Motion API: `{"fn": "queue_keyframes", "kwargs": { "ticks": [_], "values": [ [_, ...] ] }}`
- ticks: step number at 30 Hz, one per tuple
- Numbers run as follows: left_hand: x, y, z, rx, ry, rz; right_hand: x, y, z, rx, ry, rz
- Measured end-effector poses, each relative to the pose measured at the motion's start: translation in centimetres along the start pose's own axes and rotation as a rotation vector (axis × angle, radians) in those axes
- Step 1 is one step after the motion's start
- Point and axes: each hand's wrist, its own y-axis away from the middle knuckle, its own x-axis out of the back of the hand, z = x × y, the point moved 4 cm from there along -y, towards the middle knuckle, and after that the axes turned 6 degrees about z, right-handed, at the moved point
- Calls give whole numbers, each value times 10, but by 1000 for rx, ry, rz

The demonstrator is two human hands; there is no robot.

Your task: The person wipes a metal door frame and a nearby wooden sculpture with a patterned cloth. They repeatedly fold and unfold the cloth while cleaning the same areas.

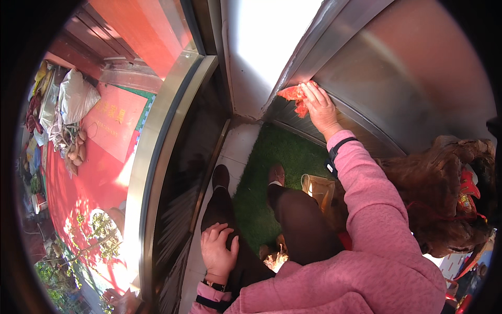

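Observation:
My right hand (318, 106) is stretched forward and presses a crumpled red cloth (294, 94) against the lower corner of a metal door panel (376, 78), beside its frame. Part of the cloth sticks out past my fingertips to the left. My left hand (219, 248) rests on my thigh with its fingers somewhat apart and holds nothing. Between the two hands lie my legs in dark trousers, with one shoe on green artificial turf (259, 168) and the other on pale floor tiles (234, 147).
On my left stands a metal-framed glass door (176, 129); beyond it are a red mat (102, 157), white bags (76, 96) and plants. A paper bag (319, 188) stands near my right leg. A large brown wooden root piece (427, 188) is at the right.

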Motion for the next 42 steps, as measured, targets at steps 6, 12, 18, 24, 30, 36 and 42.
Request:
{"fn": "queue_keyframes", "kwargs": {
  "ticks": [6,12,18,24,30,36,42],
  "values": [
    [-1,-11,8,-9,14,-45,-26,19,1,417,321,-323],
    [-6,-13,7,15,-14,-104,-78,58,-11,666,321,-550],
    [-4,-14,-1,49,-25,-120,-120,119,-28,752,329,-786],
    [1,-10,-7,76,2,-122,-131,162,-21,639,147,-870],
    [1,-7,-6,51,27,-89,-74,109,-12,204,-162,-819],
    [-2,-6,-4,32,8,-90,-21,46,-11,-16,-94,-370],
    [-4,-8,-4,64,-10,-123,-68,80,-8,193,-115,-477]
  ]
}}
